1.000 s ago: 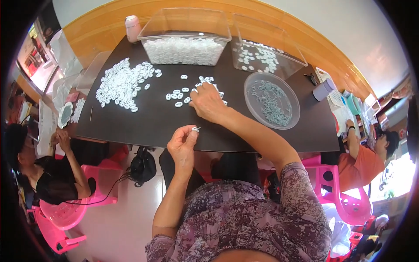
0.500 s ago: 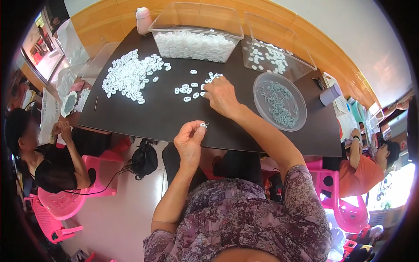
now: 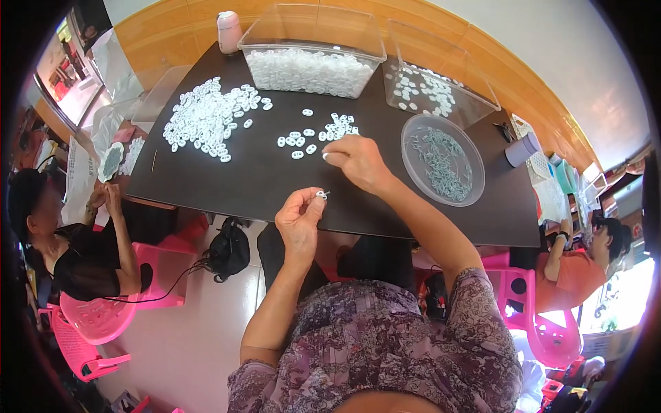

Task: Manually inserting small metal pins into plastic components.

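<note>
Near the table's front edge, my left hand (image 3: 300, 219) pinches a small white oval two-hole piece (image 3: 321, 195) with a thin grey screw-like pin sticking out of it. Farther up and to the right, my right hand (image 3: 358, 162) is closed at the fingertips on another white piece (image 3: 326, 156), mostly covered by the fingers. Just beyond it lies a small cluster of white oval pieces (image 3: 341, 126), with several loose ones (image 3: 295, 141) to its left. A larger heap of the same pieces (image 3: 206, 117) spreads across the table's left side.
A clear bin (image 3: 310, 72) full of white pieces stands at the back, beside a second clear bin (image 3: 427, 89) holding fewer. A round clear tray (image 3: 407, 162) of grey pins sits at right. A pink bottle (image 3: 229, 33) and purple cup (image 3: 521, 149) flank these. Two people sit at either side.
My right hand has drawn back from the cluster toward me, now with a white piece in its fingertips. My left hand has stayed nearly still with its piece.
</note>
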